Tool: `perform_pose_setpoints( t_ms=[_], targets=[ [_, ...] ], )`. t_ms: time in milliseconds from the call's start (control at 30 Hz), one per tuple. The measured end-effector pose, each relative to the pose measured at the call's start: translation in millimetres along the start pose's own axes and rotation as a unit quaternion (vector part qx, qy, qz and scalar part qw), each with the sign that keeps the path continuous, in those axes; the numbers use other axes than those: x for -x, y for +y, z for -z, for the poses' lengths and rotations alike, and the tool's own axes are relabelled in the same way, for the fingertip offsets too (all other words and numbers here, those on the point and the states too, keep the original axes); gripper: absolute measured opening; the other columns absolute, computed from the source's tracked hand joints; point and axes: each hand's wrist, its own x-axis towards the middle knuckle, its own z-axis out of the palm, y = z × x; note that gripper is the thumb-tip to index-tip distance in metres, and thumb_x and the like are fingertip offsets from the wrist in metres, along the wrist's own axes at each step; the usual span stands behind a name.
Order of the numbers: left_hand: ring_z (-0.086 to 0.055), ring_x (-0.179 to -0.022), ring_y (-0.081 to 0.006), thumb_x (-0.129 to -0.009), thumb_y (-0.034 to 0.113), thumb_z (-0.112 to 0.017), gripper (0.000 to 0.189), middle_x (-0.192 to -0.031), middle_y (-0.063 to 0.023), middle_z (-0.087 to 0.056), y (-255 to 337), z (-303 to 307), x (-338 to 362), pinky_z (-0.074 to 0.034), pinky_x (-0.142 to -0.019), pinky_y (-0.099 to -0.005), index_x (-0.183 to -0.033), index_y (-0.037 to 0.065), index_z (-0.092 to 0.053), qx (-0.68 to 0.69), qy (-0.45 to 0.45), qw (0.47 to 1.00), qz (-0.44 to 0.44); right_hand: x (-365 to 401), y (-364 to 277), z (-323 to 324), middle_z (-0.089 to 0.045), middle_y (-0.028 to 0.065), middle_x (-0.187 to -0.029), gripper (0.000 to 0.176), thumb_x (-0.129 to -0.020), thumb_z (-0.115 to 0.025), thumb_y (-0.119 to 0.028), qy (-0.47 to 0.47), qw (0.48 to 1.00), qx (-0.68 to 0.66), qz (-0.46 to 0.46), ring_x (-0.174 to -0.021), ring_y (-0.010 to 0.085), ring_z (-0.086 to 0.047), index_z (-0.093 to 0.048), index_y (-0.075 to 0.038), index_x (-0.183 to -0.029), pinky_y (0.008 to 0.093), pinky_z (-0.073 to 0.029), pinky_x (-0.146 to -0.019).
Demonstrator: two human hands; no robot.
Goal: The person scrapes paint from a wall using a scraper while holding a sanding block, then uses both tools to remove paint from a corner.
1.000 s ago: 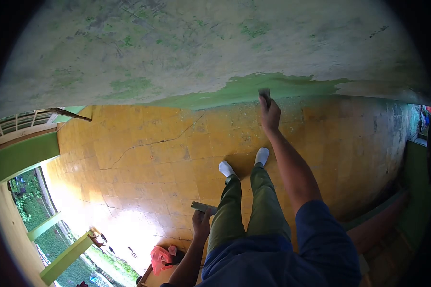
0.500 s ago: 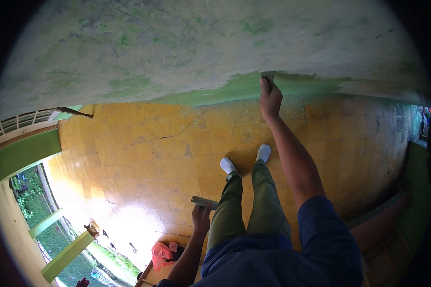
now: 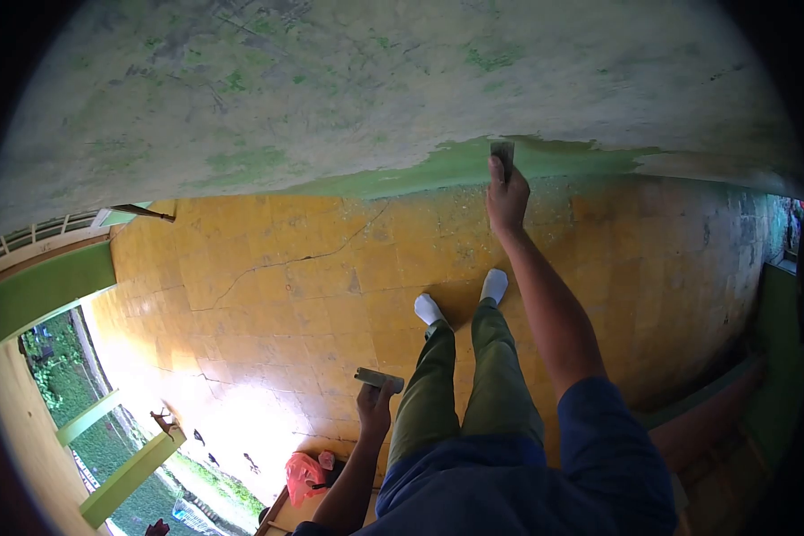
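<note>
My right hand (image 3: 508,198) reaches forward with its fingers closed round a putty knife (image 3: 502,154). Its dark, flat blade overlaps the green strip low on the wall (image 3: 402,80), just under the ragged edge of the pale coating. Down at my left side, by my thigh, my left hand (image 3: 374,409) grips a flat, grey-green rectangular tool (image 3: 380,380) between thumb and fingers. The wall's upper surface is whitish, with green patches and dark scratches showing through.
Yellow floor tiles (image 3: 286,304) have a long crack and pale specks near the wall. My feet in white socks stand on them. A broom-like stick (image 3: 147,213) lies at left. A red plastic bag (image 3: 304,473) sits behind my left arm, and green posts (image 3: 134,478) border a bright opening.
My right hand has come slightly down from the pale coating's edge, and more of the putty knife's blade shows. The left hand stays nearly where it was.
</note>
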Motion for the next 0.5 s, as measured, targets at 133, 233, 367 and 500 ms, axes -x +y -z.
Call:
perform_pose_setpoints(
  t_ms=[133, 233, 367, 500],
  targets=[
    [-0.059, -0.079, -0.0124, -0.086, 0.007, -0.057, 0.012, -0.085, -0.0091, -0.062, 4.3, 0.9, -8.3, -0.046, -0.073, -0.0249, -0.092, -0.004, -0.056, -0.025, -0.005, 1.000, 0.005, 11.1, 24.1, -2.0, -0.053, 0.0126, -0.058, 0.040, -0.088, -0.054, -0.035, 0.025, 0.995, 0.075, 0.061, -0.053, 0.0194, -0.051, -0.061, 0.003, -0.082, 0.0335, -0.042, -0.054],
    [-0.059, -0.079, -0.0121, -0.086, 0.008, -0.057, 0.012, -0.084, -0.0092, -0.063, 1.4, 3.0, -10.2, -0.046, -0.072, -0.0247, -0.091, -0.004, -0.056, -0.039, -0.005, 0.999, 0.002, -14.7, 6.9, -5.9, -0.054, 0.0134, -0.059, 0.041, -0.088, -0.054, -0.036, 0.020, 0.996, 0.075, 0.040, -0.054, 0.0205, -0.053, -0.061, 0.004, -0.081, 0.0337, -0.043, -0.055],
    [-0.059, -0.078, -0.0118, -0.086, 0.008, -0.058, 0.013, -0.083, -0.0093, -0.063, -1.8, 4.0, -9.1, -0.046, -0.071, -0.0244, -0.090, -0.004, -0.056, -0.046, -0.001, 0.999, 0.012, -14.5, 4.6, -3.3, -0.054, 0.0140, -0.058, 0.043, -0.089, -0.053, -0.037, 0.037, 0.999, 0.018, 0.023, -0.055, 0.0194, -0.054, -0.059, 0.004, -0.077, 0.0325, -0.042, -0.054],
    [-0.060, -0.078, -0.0119, -0.086, 0.008, -0.058, 0.013, -0.083, -0.0090, -0.063, -2.0, 3.3, -11.1, -0.046, -0.071, -0.0244, -0.090, -0.004, -0.056, -0.046, -0.016, 0.999, 0.006, 9.4, 29.3, -3.6, -0.056, 0.0148, -0.058, 0.041, -0.089, -0.054, -0.035, 0.064, 0.991, 0.089, 0.077, -0.053, 0.0181, -0.055, -0.060, 0.004, -0.077, 0.0310, -0.042, -0.052]
  ],
)
